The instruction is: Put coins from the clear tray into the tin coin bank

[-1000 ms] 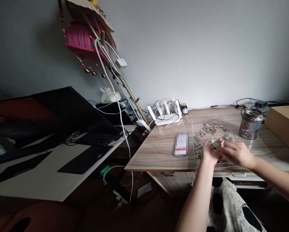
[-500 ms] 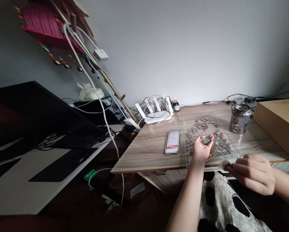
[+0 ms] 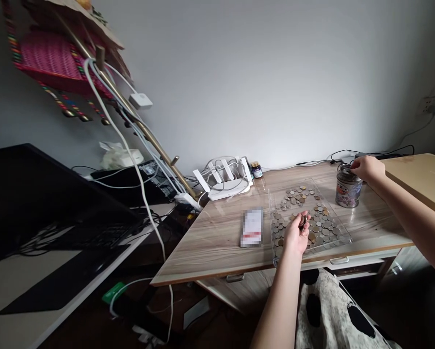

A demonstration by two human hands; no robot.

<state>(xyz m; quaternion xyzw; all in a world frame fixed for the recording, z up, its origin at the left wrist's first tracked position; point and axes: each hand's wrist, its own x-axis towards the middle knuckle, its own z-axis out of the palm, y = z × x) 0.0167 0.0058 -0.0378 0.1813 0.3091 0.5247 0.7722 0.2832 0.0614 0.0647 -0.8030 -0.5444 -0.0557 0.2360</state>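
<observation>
My left hand [image 3: 298, 233] is partly closed, palm up, around several coins [image 3: 303, 222] above a clear tray [image 3: 344, 238]. Many loose silver and brass-coloured coins [image 3: 325, 225] lie spread in that tray. At the lid of a round metal coin tin [image 3: 348, 190] with a printed side, my right hand [image 3: 368, 168] has its fingers pinched together. The coin that these fingers carried half a second ago is mostly hidden at the tin's top. The tin stands upright on the desk, right of the tray.
A blurred-out flat white item [image 3: 251, 228] lies left of the tray on the wooden desk [image 3: 210, 242]. Behind are a white router [image 3: 230, 188] and a small dark jar [image 3: 256, 170]. A large cardboard box [image 3: 417, 179] sits at the right. White cables [image 3: 144, 189] hang at left.
My right hand has moved with a coin from the desk's front edge up to the tin's lid. The fingers of my left hand have curled in over its coins. The view has shifted.
</observation>
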